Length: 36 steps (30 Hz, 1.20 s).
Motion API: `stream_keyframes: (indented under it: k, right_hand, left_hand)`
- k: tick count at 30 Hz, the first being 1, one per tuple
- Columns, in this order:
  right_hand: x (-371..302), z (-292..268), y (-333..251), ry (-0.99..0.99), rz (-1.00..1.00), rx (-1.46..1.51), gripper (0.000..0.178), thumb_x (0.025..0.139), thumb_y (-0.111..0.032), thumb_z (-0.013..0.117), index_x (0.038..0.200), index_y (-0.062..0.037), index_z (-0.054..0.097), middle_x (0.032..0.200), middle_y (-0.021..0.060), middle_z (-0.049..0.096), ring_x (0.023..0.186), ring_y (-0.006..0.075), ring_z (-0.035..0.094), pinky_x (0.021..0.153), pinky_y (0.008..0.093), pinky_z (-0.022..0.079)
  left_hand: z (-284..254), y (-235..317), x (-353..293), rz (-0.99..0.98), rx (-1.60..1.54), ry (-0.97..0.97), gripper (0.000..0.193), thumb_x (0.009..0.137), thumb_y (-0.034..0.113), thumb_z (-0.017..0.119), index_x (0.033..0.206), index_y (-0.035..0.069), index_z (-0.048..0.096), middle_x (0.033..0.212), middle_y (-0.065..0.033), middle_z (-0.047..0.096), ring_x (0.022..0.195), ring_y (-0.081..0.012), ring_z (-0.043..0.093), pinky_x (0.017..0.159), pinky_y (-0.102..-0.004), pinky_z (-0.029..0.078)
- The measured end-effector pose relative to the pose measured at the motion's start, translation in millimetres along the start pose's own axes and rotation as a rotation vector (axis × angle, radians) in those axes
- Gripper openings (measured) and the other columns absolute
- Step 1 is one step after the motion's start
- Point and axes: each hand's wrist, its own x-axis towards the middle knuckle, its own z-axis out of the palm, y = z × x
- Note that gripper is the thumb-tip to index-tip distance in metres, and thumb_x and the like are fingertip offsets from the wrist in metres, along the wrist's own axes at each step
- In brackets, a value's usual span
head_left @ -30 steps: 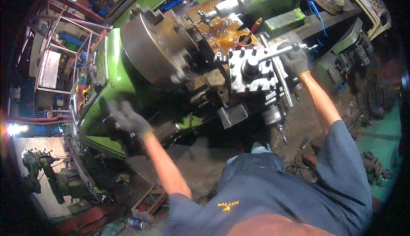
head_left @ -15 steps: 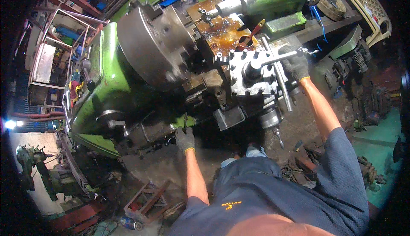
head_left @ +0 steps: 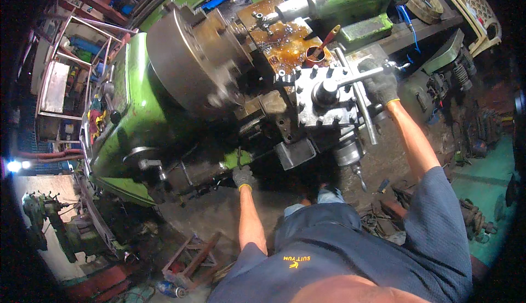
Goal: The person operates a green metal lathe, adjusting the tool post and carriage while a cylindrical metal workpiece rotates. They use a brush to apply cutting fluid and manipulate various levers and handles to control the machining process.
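My left hand [head_left: 243, 178], in a dark grey glove, is closed around the lower end of a thin upright lever [head_left: 239, 158] below the carriage of a green metal lathe. My right hand [head_left: 379, 85], gloved alike, is at the long clamp handle [head_left: 359, 76] of the square tool post [head_left: 327, 95] and appears closed on it; part of its fingers is hidden. A loose-looking steel bar [head_left: 356, 93] slants across beside that hand. Left of the tool post is the big chuck [head_left: 189, 56], its jaws smeared by motion.
Behind the tool post, an oily brown plate [head_left: 279, 40] carries a pot with a brush [head_left: 330, 35]. The green tailstock [head_left: 356, 4] stands at the back right. A crank handle [head_left: 350, 155] juts toward me. Metal frame pieces [head_left: 192, 259] lie on the floor at lower left.
My left hand has shifted slightly to the right and up along with the view. The chuck's blurred jaws show a different position. My right hand stays at the clamp handle.
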Motion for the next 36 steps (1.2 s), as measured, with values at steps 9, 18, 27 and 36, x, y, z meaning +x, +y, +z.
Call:
stream_keyframes:
  k: [9,18,27,36]
  right_hand:
    - [-9,19,31,-0.041,-0.056,-0.064,0.021,0.088,-0.019,0.064,0.107,-0.0127,0.071,0.113,0.0112,0.071,0.109,0.0347,0.066,0.097,0.0449,0.051]
    - [1,12,19,-0.123,-0.009,-0.141,0.021,0.093,-0.022,0.064,0.111,-0.0131,0.071,0.114,0.0099,0.071,0.110,0.0331,0.065,0.099,0.0426,0.050]
    - [1,25,33,-0.114,-0.041,-0.100,0.019,0.092,-0.019,0.059,0.105,-0.0082,0.069,0.111,0.0140,0.069,0.106,0.0372,0.063,0.096,0.0472,0.048]
    - [-1,11,26,-0.108,-0.001,0.001,0.021,0.090,-0.023,0.065,0.106,-0.0117,0.070,0.109,0.0130,0.071,0.107,0.0356,0.066,0.095,0.0442,0.052]
  left_hand:
    - [75,-54,-31,0.087,0.459,0.486,0.029,0.096,0.037,0.061,0.097,0.009,0.071,0.090,-0.0148,0.072,0.079,-0.0282,0.068,0.073,-0.0421,0.054]
    - [104,-19,-41,0.158,1.601,-0.139,0.026,0.093,0.033,0.061,0.100,0.011,0.072,0.097,-0.0126,0.071,0.087,-0.0272,0.067,0.077,-0.0417,0.053]
    - [86,-6,-70,-0.044,0.555,0.259,0.048,0.089,0.036,0.065,0.123,0.003,0.067,0.127,-0.0235,0.068,0.116,-0.0411,0.065,0.096,-0.0487,0.051]
    - [72,5,-90,0.160,0.373,0.341,0.037,0.090,0.030,0.069,0.116,0.004,0.073,0.112,-0.0198,0.074,0.100,-0.0377,0.069,0.093,-0.0471,0.053]
